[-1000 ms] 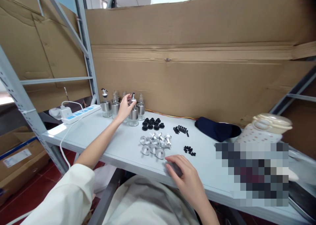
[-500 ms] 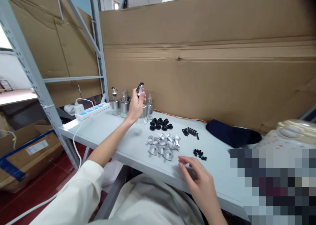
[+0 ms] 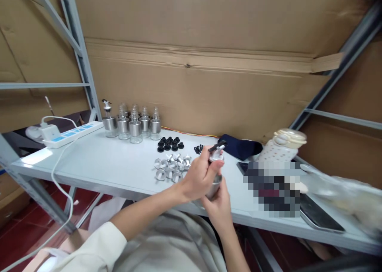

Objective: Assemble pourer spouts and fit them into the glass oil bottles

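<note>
My left hand (image 3: 198, 176) is closed around a silver pourer spout (image 3: 217, 154) with a black flip lid, at the top of a glass bottle. The bottle's metal-sleeved body (image 3: 214, 187) shows below, and my right hand (image 3: 219, 204) is wrapped around it. My fingers hide the neck, so how the spout sits there is unclear. Left of my hands lie several silver pourer parts (image 3: 171, 166), with black stoppers (image 3: 170, 144) behind them. Small black pieces (image 3: 198, 149) are partly covered by my left hand.
Several glass bottles with metal sleeves (image 3: 135, 129) stand at the back left, beside one bottle with a spout (image 3: 110, 123). A power strip (image 3: 74, 135) lies on the left. Dark blue cloth (image 3: 240, 146), a dotted white bottle (image 3: 280, 146) and a phone (image 3: 320, 214) are on the right.
My left hand has brought the bottle with the spout from the back left to the front. My right hand has closed around its body. The view has turned right.
</note>
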A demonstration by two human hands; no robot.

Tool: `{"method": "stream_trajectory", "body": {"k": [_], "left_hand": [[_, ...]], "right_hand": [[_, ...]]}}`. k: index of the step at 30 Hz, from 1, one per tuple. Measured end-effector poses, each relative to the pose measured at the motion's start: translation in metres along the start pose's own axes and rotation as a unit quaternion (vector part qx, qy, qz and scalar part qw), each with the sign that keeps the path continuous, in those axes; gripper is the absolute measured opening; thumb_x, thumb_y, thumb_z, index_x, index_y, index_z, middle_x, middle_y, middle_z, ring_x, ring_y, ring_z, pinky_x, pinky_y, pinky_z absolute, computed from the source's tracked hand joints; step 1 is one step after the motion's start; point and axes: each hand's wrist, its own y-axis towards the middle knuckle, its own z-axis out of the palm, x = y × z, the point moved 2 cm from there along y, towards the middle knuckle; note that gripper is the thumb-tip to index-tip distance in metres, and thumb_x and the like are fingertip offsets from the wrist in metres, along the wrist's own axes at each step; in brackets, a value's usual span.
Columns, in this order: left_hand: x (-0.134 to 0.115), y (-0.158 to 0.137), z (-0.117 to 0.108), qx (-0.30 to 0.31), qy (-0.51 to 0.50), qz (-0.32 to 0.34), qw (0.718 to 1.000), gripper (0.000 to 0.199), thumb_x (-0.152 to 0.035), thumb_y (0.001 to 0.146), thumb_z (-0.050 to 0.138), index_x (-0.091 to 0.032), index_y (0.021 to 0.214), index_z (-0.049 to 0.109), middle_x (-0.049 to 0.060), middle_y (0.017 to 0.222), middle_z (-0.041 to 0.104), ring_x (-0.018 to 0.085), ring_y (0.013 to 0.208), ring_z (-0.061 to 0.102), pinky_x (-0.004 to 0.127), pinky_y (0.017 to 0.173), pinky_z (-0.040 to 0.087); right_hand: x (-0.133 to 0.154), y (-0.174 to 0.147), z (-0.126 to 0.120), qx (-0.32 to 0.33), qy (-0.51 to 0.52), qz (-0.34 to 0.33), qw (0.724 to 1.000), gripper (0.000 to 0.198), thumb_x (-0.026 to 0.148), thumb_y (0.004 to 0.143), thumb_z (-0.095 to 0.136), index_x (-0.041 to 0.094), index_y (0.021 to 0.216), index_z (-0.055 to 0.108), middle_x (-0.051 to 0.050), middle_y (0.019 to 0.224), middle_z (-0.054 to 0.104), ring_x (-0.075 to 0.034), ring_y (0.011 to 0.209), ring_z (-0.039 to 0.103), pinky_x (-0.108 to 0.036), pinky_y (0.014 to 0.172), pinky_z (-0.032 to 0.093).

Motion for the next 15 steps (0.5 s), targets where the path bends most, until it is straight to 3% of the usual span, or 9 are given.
{"method": "stream_trajectory", "body": {"k": [2,6,15], "left_hand": [[0.005,0.003,-0.003,-0.009,0.006,-0.002,1.0,0.041,-0.059,0.091,0.037,-0.021,0.106,0.043,-0.001,0.07,0.052,0.012,0.061,0.051,0.025,0.063,0.045],[0.004,0.008,-0.007,-0.01,-0.003,0.0,1.0,0.041,-0.059,0.09,0.041,-0.021,0.105,0.043,-0.003,0.068,0.05,0.009,0.056,0.05,0.022,0.059,0.042],[0.0,0.02,-0.011,0.001,-0.019,-0.027,0.999,0.04,-0.057,0.088,0.046,-0.02,0.1,0.045,-0.007,0.06,0.048,0.005,0.047,0.048,0.017,0.052,0.041]], "right_hand": [[0.003,0.003,0.004,0.02,-0.008,0.028,0.999,0.061,0.03,0.074,0.066,0.019,0.128,0.042,-0.012,0.112,0.063,-0.024,0.095,0.065,-0.033,0.077,0.054],[0.009,0.007,0.008,0.039,0.0,0.037,0.999,0.064,0.028,0.077,0.061,0.019,0.133,0.033,-0.013,0.118,0.06,-0.024,0.101,0.063,-0.034,0.077,0.054],[0.009,0.008,0.013,0.051,-0.009,0.057,0.997,0.068,0.035,0.081,0.062,0.017,0.137,0.028,-0.017,0.128,0.053,-0.026,0.112,0.057,-0.04,0.09,0.05]]}}
